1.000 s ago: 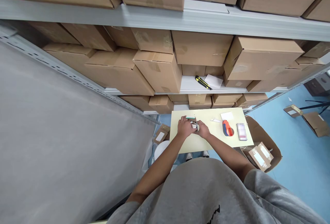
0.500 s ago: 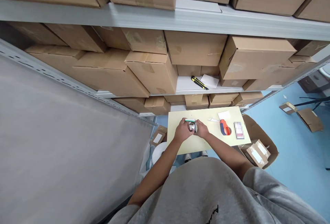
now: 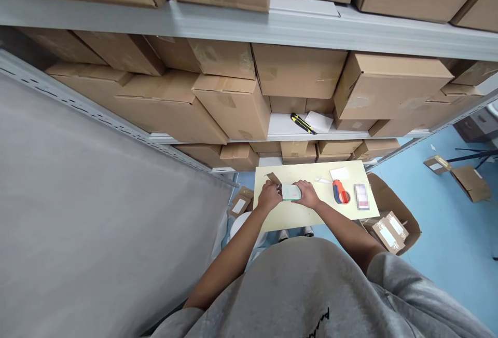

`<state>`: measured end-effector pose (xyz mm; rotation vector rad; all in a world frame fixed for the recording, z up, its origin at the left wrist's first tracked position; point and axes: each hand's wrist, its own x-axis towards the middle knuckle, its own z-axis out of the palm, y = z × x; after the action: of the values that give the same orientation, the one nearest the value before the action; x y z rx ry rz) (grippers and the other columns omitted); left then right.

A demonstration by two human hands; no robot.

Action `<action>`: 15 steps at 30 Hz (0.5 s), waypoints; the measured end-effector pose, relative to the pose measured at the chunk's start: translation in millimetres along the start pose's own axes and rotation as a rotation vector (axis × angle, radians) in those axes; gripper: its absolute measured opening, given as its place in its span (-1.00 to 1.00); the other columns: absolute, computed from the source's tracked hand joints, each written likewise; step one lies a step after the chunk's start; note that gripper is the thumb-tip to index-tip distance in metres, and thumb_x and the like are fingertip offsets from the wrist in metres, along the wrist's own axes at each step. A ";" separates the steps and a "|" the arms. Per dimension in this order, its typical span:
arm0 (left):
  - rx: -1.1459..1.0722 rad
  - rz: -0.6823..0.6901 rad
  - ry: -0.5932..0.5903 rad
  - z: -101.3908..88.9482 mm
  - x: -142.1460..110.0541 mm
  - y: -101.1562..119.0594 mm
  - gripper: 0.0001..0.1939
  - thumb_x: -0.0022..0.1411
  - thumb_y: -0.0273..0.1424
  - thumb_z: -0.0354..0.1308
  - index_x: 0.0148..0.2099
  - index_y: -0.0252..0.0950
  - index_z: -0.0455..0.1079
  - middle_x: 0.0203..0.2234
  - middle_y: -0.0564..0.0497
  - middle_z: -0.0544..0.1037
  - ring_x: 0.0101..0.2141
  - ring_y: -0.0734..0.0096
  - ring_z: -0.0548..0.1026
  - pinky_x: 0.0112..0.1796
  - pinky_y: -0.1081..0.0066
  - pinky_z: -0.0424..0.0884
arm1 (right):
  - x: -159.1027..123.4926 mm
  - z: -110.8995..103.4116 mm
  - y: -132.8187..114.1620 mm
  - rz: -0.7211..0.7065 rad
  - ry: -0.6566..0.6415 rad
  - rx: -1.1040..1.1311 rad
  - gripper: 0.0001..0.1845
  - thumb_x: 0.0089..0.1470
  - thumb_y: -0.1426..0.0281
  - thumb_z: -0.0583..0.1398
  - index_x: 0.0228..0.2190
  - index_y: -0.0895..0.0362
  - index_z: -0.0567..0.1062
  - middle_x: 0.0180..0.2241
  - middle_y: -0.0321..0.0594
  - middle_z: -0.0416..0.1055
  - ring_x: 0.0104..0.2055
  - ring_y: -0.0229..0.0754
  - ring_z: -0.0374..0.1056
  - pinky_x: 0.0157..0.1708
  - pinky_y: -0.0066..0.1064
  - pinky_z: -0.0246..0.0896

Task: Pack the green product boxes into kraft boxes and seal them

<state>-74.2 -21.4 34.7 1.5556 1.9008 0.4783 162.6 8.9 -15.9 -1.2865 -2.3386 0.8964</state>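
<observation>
The small pale box (image 3: 291, 192) is held above the table between the two hands, its pale face turned up and a green edge shown along its near side. Its right end is gripped by the right hand (image 3: 307, 194), the fingers bent around it. At the other end the left hand (image 3: 270, 195) is set, fingers curled; whether the box itself is pinched by them cannot be told. Just beyond the left hand a brown flap (image 3: 274, 178) can be seen (what it belongs to is not made clear).

Beneath, the pale yellow table (image 3: 287, 220) is shown. On it, to the right of the hands, are laid a thin whitish strip (image 3: 323, 180), a white sheet (image 3: 340, 173), an orange-and-blue tape dispenser (image 3: 340, 192) and, farther right, a blurred rectangular item (image 3: 361, 197).

Beyond the table, a black-and-yellow cutter (image 3: 303, 123) is rested on a shelf, just beside a white paper (image 3: 318, 121), with cardboard boxes (image 3: 233, 107) stacked around. At the table's right, taped parcels (image 3: 390, 231) are contained in an open carton (image 3: 411, 226).
</observation>
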 end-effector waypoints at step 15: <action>-0.438 -0.115 0.217 30.8 -11.8 -30.6 -0.81 -0.12 -0.44 0.39 -0.35 -0.23 0.59 -0.30 -0.05 0.64 -0.09 0.01 0.66 0.04 0.08 0.59 | -5.5 -15.3 21.5 0.148 -0.073 0.156 -0.22 -0.27 0.16 0.66 0.00 0.00 0.57 0.04 -0.16 0.52 0.14 0.09 0.42 0.19 -0.12 0.28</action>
<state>-74.9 -43.3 -4.5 1.1395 1.8679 0.9713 187.6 18.3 -18.5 -1.3972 -2.1987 1.1652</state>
